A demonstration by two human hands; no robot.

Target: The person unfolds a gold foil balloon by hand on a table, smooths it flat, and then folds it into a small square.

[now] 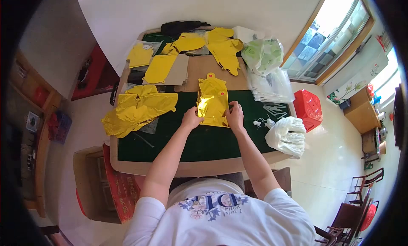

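A shiny yellow foil balloon (214,99), flat and folded into a rectangle, lies in front of me on the green tabletop, its far end over brown cardboard. Two red dots show on it, one on the rounded tab at its far end. My left hand (193,119) grips its lower left edge with curled fingers. At the lower right edge, my right hand (235,115) pinches the foil between thumb and fingers. To the left lies a heap of crumpled yellow foil balloons (140,108). More flat yellow foil pieces (223,50) are spread along the far side.
A cardboard sheet (193,78) covers part of the green table (182,150). Clear plastic bags (270,86) and a white bundle (287,136) sit at the right. Beyond the edge is a red stool (307,110); an open carton (91,178) stands on the floor at left.
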